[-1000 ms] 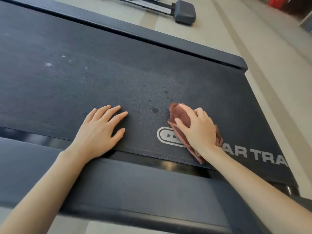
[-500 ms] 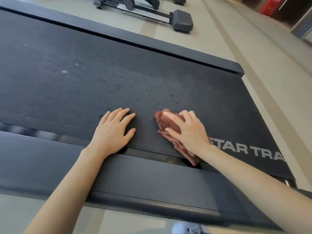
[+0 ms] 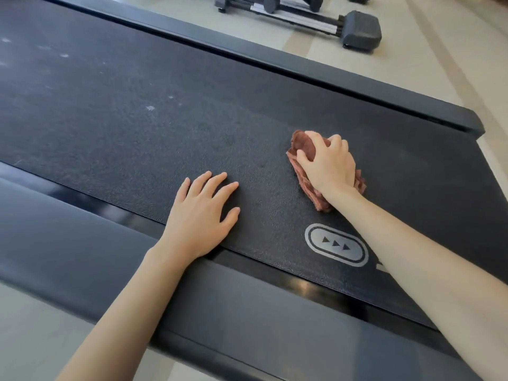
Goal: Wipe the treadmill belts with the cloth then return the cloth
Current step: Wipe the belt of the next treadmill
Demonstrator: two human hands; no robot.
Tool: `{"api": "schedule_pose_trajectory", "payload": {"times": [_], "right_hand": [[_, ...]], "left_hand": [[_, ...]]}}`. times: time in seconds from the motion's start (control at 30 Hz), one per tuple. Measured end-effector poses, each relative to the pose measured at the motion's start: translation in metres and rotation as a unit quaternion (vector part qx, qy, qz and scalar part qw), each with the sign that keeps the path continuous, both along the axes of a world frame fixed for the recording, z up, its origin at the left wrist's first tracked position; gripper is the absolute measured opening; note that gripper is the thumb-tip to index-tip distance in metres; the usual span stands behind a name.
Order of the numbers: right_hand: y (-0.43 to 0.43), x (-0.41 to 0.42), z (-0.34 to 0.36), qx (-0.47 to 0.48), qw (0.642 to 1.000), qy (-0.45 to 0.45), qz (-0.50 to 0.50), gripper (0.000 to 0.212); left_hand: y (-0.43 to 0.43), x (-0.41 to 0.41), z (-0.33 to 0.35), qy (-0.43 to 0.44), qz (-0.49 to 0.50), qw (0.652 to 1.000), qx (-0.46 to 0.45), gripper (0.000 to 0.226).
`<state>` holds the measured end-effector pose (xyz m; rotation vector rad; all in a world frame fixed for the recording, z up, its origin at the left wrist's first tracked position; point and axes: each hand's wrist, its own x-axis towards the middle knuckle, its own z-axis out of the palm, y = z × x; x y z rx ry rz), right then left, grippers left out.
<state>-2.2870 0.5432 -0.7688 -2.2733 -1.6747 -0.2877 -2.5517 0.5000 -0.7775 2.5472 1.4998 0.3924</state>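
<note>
A black treadmill belt point(image 3: 123, 119) fills most of the head view, with pale specks on its left part and a grey arrow logo point(image 3: 336, 244) near its front edge. My right hand point(image 3: 328, 163) grips a bunched reddish-brown cloth point(image 3: 303, 145) and presses it on the belt, beyond the logo. The cloth sticks out past the fingertips and below the wrist. My left hand point(image 3: 203, 215) rests flat on the belt near the front edge, fingers spread, holding nothing.
Dark side rails run along the belt at the front point(image 3: 82, 237) and the back point(image 3: 316, 75). Beyond the far rail is pale floor with the base of another exercise machine point(image 3: 357, 28). Pale floor also shows at the lower left.
My right hand has pushed the cloth away from the front edge toward the belt's middle, uncovering the arrow logo. My left hand has stayed flat on the belt.
</note>
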Motion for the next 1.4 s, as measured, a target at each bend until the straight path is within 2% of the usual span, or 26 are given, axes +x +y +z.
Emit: {"api": "schedule_pose_trajectory", "payload": {"times": [0.07,0.17,0.3,0.4,0.5,0.63,0.77,0.83,1.0,1.17,1.27,1.4], "right_hand": [[-0.008,-0.008,0.003,0.002,1.000,0.002,0.013,0.044],[-0.047,-0.031,0.006,0.012,0.994,0.005,0.113,0.040],[-0.116,-0.063,0.001,0.039,0.958,0.017,0.284,0.041],[-0.121,-0.056,-0.002,0.041,0.937,0.019,0.348,0.041],[-0.095,-0.045,-0.001,0.055,0.946,0.032,0.318,0.042],[-0.045,-0.035,-0.001,0.072,0.972,0.027,0.223,0.042],[-0.009,-0.036,0.000,0.032,0.992,0.018,0.123,0.045],[-0.019,-0.046,0.002,0.033,0.991,0.012,0.126,0.044],[-0.092,-0.073,0.004,0.040,0.962,0.039,0.268,0.041],[-0.108,-0.055,0.002,0.042,0.937,0.011,0.346,0.041],[-0.077,-0.033,0.007,0.039,0.948,0.012,0.316,0.043],[-0.023,0.017,0.009,0.019,0.982,0.018,0.186,0.046]], "left_hand": [[0.000,-0.001,0.002,-0.004,0.005,1.000,-0.002,0.050],[-0.001,-0.001,0.006,-0.019,0.016,1.000,-0.016,0.054],[0.002,-0.004,0.004,-0.026,0.040,0.999,-0.019,0.047],[0.002,-0.004,0.004,-0.030,0.037,0.999,-0.016,0.047],[0.002,-0.003,0.005,-0.016,0.030,0.999,-0.019,0.056],[0.000,-0.002,0.004,0.004,0.026,0.999,-0.018,0.048],[0.000,-0.003,0.004,0.007,0.022,0.999,-0.023,0.050],[-0.001,-0.003,0.005,0.003,0.022,0.999,-0.026,0.049],[-0.002,-0.002,0.004,0.019,0.020,0.999,-0.019,0.048],[-0.005,-0.001,0.008,0.036,-0.025,0.999,-0.016,0.065],[-0.005,0.001,0.010,0.044,-0.066,0.997,-0.016,0.064],[-0.005,0.000,0.012,0.049,-0.114,0.992,-0.023,0.060]]}}
